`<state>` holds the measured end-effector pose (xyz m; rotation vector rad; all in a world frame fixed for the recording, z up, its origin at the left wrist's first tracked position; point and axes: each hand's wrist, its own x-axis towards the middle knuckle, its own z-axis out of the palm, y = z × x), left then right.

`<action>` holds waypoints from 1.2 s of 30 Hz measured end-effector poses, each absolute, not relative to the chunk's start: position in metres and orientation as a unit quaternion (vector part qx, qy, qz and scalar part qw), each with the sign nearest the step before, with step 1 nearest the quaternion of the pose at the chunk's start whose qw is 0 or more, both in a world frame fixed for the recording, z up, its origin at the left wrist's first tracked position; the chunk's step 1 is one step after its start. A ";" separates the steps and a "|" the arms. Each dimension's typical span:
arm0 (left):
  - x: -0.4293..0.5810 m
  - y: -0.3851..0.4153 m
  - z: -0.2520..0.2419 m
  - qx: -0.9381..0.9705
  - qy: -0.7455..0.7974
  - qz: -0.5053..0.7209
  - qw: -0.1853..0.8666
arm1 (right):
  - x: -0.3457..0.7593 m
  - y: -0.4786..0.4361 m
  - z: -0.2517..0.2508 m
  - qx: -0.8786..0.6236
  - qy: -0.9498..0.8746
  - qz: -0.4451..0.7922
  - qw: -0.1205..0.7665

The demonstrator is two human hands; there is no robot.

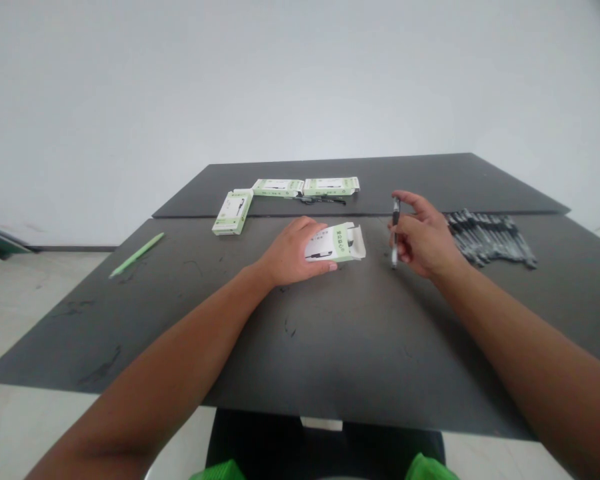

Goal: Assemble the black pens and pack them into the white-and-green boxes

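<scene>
My left hand is wrapped round a white and green pen box, whose flap end faces right and stands open. Something dark shows just inside that opening. In my right hand a black and clear pen is pinched between thumb and fingers, nearly upright, a short way right of the box. Right behind this hand lies a pile of many similar pens, side by side on the dark table.
Farther back lie three more pen boxes: one at the left, one in the middle, one at the right. A few loose pens lie before them. A green pen rests at the left. A seam crosses the table.
</scene>
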<state>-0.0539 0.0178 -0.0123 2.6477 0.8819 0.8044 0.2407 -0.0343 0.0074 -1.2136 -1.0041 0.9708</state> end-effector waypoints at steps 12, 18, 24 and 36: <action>-0.053 0.018 -0.012 0.905 0.300 0.278 0.121 | 0.229 -0.033 0.009 -0.456 -0.402 0.394 0.690; -0.053 0.019 -0.012 0.906 0.297 0.277 0.121 | 0.226 -0.036 0.004 -0.451 -0.428 0.334 0.708; -0.052 0.019 -0.012 0.905 0.300 0.277 0.124 | 0.224 -0.039 -0.006 -0.494 -0.482 0.318 0.650; -0.051 0.020 -0.013 0.892 0.327 0.285 0.125 | 0.224 -0.039 -0.008 -0.475 -0.479 0.304 0.673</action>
